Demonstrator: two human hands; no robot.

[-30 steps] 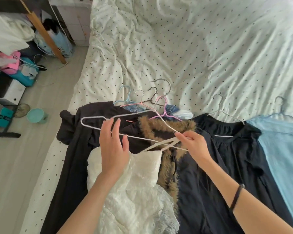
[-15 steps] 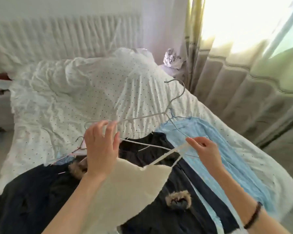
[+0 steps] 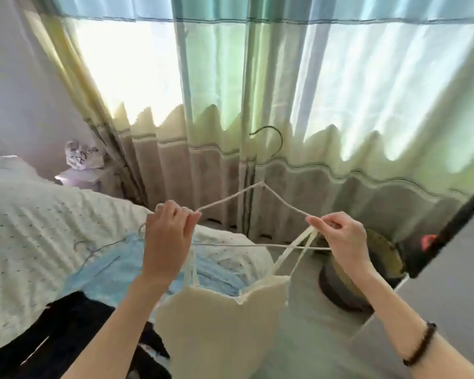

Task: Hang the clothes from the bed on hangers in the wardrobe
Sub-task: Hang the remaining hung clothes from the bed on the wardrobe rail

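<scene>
Green curtain [image 3: 285, 105] backlit; crumpled bag [image 3: 84, 158] beside it.

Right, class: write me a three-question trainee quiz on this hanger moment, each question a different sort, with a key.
1. True or false: the cream top hangs from the white hanger by its straps.
2. What does the right hand pinch? A) a strap at the hanger's shoulder B) the hook C) the curtain
3. Fill in: the left hand grips the hanger's ____ end.

Key: 1 true; 2 A; 3 left
</scene>
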